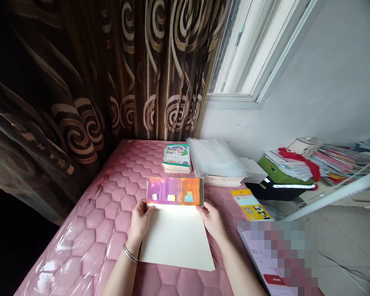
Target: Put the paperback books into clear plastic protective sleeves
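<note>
Left forearm (120, 279) and right forearm (237, 267) both bare, angling in from the bottom of the shot toward the cream sheet (176, 238). Left hand (141, 220) up at the sheet's top left corner, right hand (212, 220) at its top right corner, so the whole sheet between them. Fingers (148, 205) bent in over the top edge on both sides, pinching or just resting, honestly hard to tell from this angle. Thin metal bangle (130, 253) on the left wrist, nothing on the right.
</note>
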A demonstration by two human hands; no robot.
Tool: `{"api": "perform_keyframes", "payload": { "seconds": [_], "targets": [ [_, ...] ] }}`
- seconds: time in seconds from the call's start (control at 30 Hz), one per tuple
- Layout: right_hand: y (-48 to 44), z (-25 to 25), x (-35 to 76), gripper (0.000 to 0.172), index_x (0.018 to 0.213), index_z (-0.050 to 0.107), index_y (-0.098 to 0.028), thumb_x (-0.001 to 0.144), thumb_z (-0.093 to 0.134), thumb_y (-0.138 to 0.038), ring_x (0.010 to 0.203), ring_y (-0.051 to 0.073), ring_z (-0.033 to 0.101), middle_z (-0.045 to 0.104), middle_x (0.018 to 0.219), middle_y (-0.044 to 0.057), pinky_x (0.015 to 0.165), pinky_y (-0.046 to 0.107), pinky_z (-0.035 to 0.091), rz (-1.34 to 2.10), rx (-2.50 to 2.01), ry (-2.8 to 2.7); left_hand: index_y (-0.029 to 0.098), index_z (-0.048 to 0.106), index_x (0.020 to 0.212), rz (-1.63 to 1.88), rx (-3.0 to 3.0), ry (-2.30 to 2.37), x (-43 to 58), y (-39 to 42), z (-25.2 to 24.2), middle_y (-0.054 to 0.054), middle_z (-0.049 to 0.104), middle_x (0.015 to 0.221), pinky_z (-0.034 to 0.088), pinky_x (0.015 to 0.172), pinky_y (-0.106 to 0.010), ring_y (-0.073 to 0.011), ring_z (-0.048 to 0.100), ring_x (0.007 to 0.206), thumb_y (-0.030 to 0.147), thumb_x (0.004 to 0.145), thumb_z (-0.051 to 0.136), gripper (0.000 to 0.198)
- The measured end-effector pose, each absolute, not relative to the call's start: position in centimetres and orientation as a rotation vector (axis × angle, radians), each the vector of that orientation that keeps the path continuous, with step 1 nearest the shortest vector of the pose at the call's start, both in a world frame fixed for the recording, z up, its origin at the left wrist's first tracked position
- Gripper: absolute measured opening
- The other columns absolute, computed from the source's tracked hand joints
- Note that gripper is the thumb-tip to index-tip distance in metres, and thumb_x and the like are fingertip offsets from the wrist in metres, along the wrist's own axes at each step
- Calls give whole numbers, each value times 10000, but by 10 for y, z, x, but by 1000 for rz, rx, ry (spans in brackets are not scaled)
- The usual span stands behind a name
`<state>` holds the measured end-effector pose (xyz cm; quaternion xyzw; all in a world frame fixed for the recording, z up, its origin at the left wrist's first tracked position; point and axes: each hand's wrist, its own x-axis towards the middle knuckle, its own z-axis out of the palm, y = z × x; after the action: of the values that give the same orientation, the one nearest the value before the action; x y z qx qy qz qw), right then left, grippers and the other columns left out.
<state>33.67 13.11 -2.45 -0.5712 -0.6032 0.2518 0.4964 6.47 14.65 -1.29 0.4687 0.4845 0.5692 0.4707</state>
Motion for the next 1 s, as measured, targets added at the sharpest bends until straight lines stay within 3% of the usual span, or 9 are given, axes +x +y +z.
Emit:
{"api": "perform_keyframes", "payload": {
  "seconds": [0.3,0.6,0.83,1.0],
  "targets": [
    [134,-28,335,394,623,556,-235,879,497,-529,804,223,582,602,717,44,765,327,487,444,-1418,-1489,154,634,892,1346,1164,1196,64,144,-7,-46,698,837,475,747,-268,-175,627,795,417,738,706,313],
    [132,-23,332,391,626,538,-238,902,483,-509,791,217,559,606,713,41,741,324,467,370,-1386,-1515,176,568,709,1376,1186,1358,66,148,-9,2,624,661,435,624,-237,-142,564,639,475,670,717,337],
    [129,-16,335,350,684,585,-231,881,502,-508,831,223,567,601,735,37,775,321,473,461,-1384,-1542,155,645,949,1314,1175,1105,62,143,3,-74,718,901,492,832,-296,-202,657,896,481,699,717,417],
    [128,-20,336,370,755,643,-207,867,515,-535,823,211,590,628,812,51,765,301,482,541,-1382,-1498,149,665,854,1368,1124,1227,62,148,-1,-70,727,844,491,788,-292,-197,661,802,485,678,713,383]
  ]
}}
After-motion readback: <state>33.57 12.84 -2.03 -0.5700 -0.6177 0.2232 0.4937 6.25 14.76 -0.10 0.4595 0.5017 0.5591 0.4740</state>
